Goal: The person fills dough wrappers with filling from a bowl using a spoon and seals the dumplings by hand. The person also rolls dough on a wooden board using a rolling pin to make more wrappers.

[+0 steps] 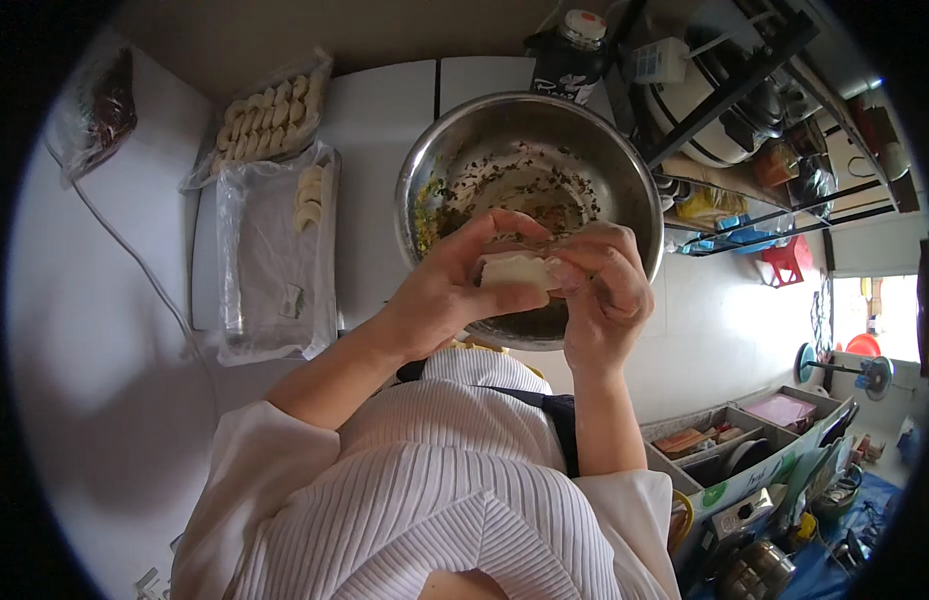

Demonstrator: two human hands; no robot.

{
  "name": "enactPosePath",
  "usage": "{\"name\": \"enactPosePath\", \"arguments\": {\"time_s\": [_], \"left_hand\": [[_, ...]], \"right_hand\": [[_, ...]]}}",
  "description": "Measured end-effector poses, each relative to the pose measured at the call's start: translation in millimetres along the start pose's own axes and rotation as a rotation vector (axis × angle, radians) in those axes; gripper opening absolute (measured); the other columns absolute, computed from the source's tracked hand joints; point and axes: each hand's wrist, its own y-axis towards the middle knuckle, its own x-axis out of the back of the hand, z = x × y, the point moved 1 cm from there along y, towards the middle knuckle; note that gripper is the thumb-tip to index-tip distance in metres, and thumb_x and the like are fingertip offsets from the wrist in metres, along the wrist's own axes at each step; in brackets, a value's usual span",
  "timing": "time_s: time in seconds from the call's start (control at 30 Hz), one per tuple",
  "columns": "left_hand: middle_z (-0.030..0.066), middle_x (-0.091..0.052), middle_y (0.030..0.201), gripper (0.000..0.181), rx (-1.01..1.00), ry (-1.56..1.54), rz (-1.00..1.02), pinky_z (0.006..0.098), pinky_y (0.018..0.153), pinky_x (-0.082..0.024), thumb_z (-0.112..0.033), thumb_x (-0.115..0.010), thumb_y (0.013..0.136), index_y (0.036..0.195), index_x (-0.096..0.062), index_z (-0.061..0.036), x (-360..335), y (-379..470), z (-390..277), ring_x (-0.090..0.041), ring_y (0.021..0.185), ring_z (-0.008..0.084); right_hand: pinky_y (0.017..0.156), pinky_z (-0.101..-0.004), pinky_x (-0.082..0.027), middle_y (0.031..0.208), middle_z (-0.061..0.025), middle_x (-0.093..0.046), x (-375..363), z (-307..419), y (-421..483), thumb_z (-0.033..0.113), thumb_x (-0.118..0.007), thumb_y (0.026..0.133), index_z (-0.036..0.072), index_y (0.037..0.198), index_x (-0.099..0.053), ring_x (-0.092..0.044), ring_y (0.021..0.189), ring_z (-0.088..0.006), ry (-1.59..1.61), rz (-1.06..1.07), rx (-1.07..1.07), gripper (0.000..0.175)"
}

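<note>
A pale, dough-wrapped dumpling (515, 271) is between my two hands, above a large stainless steel bowl (530, 112). My left hand (468, 277) supports it, the thumb along its near side. With its fingertips, my right hand (603, 281) pinches the dumpling's right end. Bits of chopped dark and green filling (539, 184) cling to the bowl's inner wall. Left of the bowl lies a plastic-lined tray (262, 262) with several folded dumplings (309, 199) at its upper right corner. Behind it, another plastic-covered tray holds rows of dumplings (265, 120). My hands hide part of the bowl's inside.
A dark jar with a white lid (584, 30) stands behind the bowl. On the right is a black metal rack (734, 90) with a pot and jars. A grey cable (126, 240) runs along the left, near a plastic bag with dark contents (108, 112).
</note>
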Motion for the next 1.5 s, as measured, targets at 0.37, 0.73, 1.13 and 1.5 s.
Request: {"name": "enactPosePath", "arguments": {"time_s": [0.37, 0.73, 1.13, 1.5], "left_hand": [[0.0072, -0.055, 0.117, 0.049, 0.031, 0.227, 0.025, 0.0292, 0.093, -0.051, 0.002, -0.064, 0.083, 0.128, -0.044, -0.0022, 23.3, -3.6, -9.9, -0.056, 0.110, 0.0154], [0.0138, -0.060, 0.107, 0.047, 0.191, 0.170, 0.069, 0.0262, 0.076, -0.057, -0.016, -0.067, 0.086, 0.124, -0.044, 0.0007, 48.7, -7.8, -38.1, -0.068, 0.085, 0.0185], [0.0158, -0.059, 0.110, 0.046, 0.227, 0.120, 0.064, 0.0273, 0.082, -0.056, -0.016, -0.069, 0.085, 0.121, -0.045, -0.0002, 51.2, -10.5, -34.9, -0.068, 0.088, 0.0206], [0.0089, -0.059, 0.108, 0.045, 0.044, 0.572, 0.178, 0.0289, 0.090, -0.051, -0.005, -0.071, 0.081, 0.119, -0.047, -0.0051, 37.4, -5.6, -21.7, -0.061, 0.101, 0.0159]], "right_hand": [[0.079, -0.0296, -0.044, 0.088, -0.0064, -0.064, -28.4, 9.1, -2.3, -0.002, -0.067, 0.073, 0.000, 0.084, -0.068, -0.056, 0.084, -0.0221, -0.137, -0.024, -0.020, 0.012], [0.068, -0.0335, -0.041, 0.074, -0.0113, -0.050, -23.3, 3.7, -17.0, 0.011, -0.050, 0.093, -0.001, 0.088, -0.054, -0.050, 0.074, -0.0289, -0.276, 0.269, -0.188, 0.013], [0.064, -0.0273, -0.043, 0.076, -0.0086, -0.054, -35.7, 11.6, -36.1, 0.008, -0.053, 0.091, -0.003, 0.084, -0.053, -0.054, 0.069, -0.0179, -0.065, 0.112, -0.342, 0.014], [0.071, -0.0286, -0.046, 0.086, -0.0081, -0.062, -33.7, 17.1, -17.6, 0.001, -0.066, 0.074, 0.003, 0.092, -0.070, -0.058, 0.081, -0.0212, -0.300, 0.023, -0.001, 0.019]]}}
